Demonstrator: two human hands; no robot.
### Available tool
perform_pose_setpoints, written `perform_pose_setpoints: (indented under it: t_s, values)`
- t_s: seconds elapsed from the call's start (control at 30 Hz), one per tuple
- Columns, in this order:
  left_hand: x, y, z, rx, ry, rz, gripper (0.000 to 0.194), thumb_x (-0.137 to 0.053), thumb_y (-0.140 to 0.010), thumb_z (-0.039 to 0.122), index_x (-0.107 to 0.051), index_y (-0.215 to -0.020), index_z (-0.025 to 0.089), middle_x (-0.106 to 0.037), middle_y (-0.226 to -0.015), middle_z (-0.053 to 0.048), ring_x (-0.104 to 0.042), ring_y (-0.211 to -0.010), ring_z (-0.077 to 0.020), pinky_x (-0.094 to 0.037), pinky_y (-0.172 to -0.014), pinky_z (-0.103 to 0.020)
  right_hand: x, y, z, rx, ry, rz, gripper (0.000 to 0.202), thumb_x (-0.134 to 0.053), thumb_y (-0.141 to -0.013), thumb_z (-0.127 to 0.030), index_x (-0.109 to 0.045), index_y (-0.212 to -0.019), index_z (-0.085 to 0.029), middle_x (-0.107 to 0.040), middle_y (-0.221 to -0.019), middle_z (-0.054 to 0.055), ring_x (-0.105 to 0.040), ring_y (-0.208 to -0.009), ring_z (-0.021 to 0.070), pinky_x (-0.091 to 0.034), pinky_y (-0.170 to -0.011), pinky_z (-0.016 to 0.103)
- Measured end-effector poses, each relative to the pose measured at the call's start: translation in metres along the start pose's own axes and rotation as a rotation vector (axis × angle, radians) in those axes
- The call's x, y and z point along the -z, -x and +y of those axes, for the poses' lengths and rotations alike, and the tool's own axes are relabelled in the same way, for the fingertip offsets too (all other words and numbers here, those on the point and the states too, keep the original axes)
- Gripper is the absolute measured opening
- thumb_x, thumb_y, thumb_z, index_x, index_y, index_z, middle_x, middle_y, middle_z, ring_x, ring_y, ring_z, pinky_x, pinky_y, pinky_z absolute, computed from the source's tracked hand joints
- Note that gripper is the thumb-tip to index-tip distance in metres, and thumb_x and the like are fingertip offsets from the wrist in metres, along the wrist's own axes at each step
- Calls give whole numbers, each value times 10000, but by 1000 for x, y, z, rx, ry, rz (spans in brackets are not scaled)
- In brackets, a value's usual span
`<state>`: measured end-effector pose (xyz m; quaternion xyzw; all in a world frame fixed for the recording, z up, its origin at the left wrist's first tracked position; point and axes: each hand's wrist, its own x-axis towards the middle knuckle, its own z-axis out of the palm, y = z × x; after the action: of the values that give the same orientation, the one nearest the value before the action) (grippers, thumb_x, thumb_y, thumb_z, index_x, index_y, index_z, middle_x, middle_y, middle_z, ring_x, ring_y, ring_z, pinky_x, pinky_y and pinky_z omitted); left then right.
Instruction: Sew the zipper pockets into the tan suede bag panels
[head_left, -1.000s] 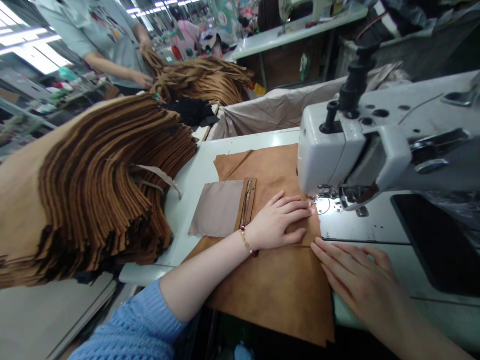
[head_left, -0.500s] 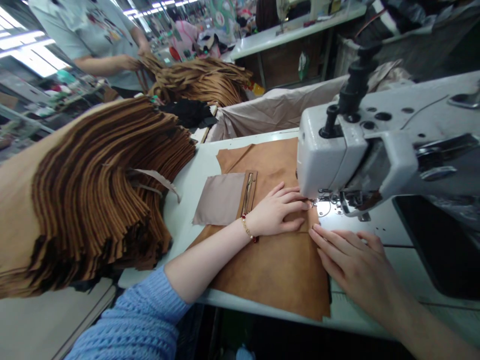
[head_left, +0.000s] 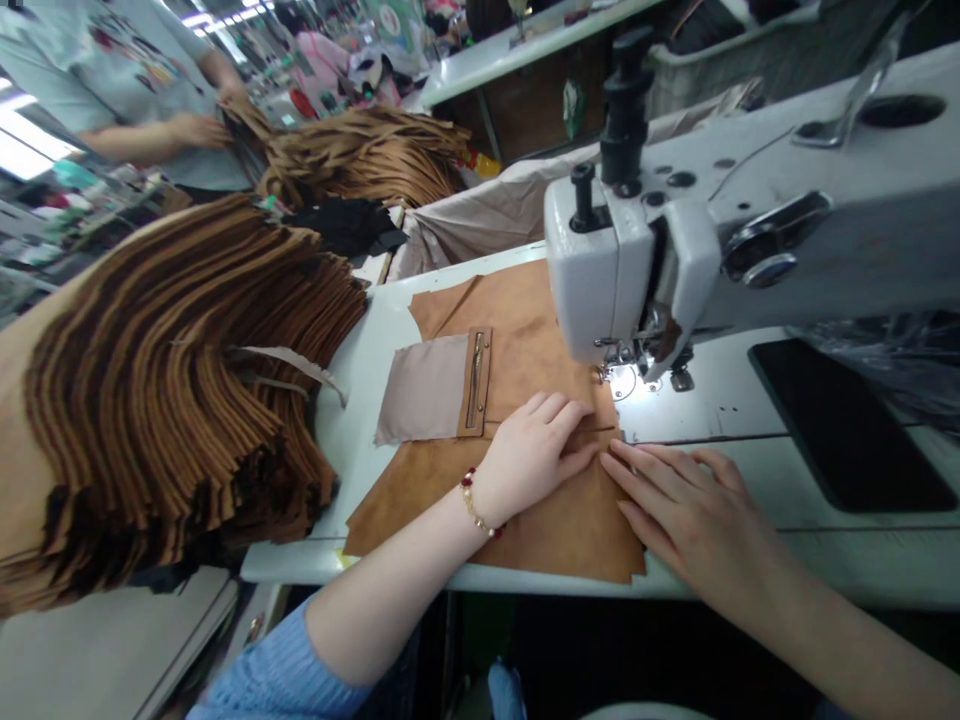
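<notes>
Head view: Two flattened hands steady a brown panel

The brown panel (head_left: 555,530) lies on the desk (head_left: 379,320), near edge toward six o'clock. The left hand (head_left: 529,450), fingers loosely parted, rests on it; the right hand (head_left: 679,500), fingers outstretched, touches its edge, probably keeping it aligned. At one o'clock, the sewing machine (head_left: 622,250) hides part; a brown stack (head_left: 187,380) crowds nine o'clock.

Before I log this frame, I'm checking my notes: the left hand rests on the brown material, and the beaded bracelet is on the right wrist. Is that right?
Not quite: the head view shows the beaded bracelet on the left wrist. The left hand does rest on the brown material.
</notes>
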<state>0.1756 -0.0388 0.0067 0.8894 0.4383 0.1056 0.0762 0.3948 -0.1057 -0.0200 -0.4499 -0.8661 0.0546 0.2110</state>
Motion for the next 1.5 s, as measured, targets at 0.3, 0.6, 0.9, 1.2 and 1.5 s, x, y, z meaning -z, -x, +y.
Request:
perform_pose_setpoints:
  t_s: [0.3, 0.6, 0.9, 1.2, 1.5]
  values:
    - [-7, -5, -3, 30, -15, 48, 209, -554, -947, 183, -598, -1152, 191, -637, -1033, -60, -592, -993, -224, -514, -892, -366, 2, -10, 7, 8, -37, -42, 361, -564, -960, -342, -614, -1299, -231, -481, -1559, 50, -431, -1405, 251, -267, -1139, 488]
    - [-16, 12, -16, -211, 2, 139, 275, -463, -1055, 211, -607, -1288, 192, -704, -1112, -67, -618, -1032, -183, -515, -936, -352, -3, -1, 2, 2, -42, 10, 387, -524, -990, -291, -587, -1364, -216, -627, -1412, 49, -577, -1223, 202, -273, -1139, 459]
    - [-5, 9, -17, -195, 20, -26, 364, -423, -1065, 253, -574, -1395, 238, -693, -1092, -62, -608, -964, -180, -527, -890, -353, -3, 0, 5, -2, -45, -4, 402, -522, -998, -305, -571, -1391, -239, -612, -1434, 24, -565, -1252, 192, -250, -1151, 461]
    - [-8, 8, -30, -268, 206, -75, 458, -425, -1006, 149, -505, -1443, 259, -553, -1498, -28, -446, -1444, -164, -322, -1249, -443, 1, 5, 9, 5, -49, -44, 509, -569, -980, -379, -485, -1474, -291, -551, -1499, -13, -507, -1343, 225, -196, -1179, 512]
    - [-7, -4, -39, -282, 212, -70, 458, -454, -983, 138, -535, -1423, 235, -567, -1486, -19, -462, -1428, -167, -313, -1255, -408, 1, -5, 15, 18, -24, -31, 482, -530, -996, -397, -494, -1464, -290, -595, -1454, -1, -553, -1288, 237, -226, -1145, 529]
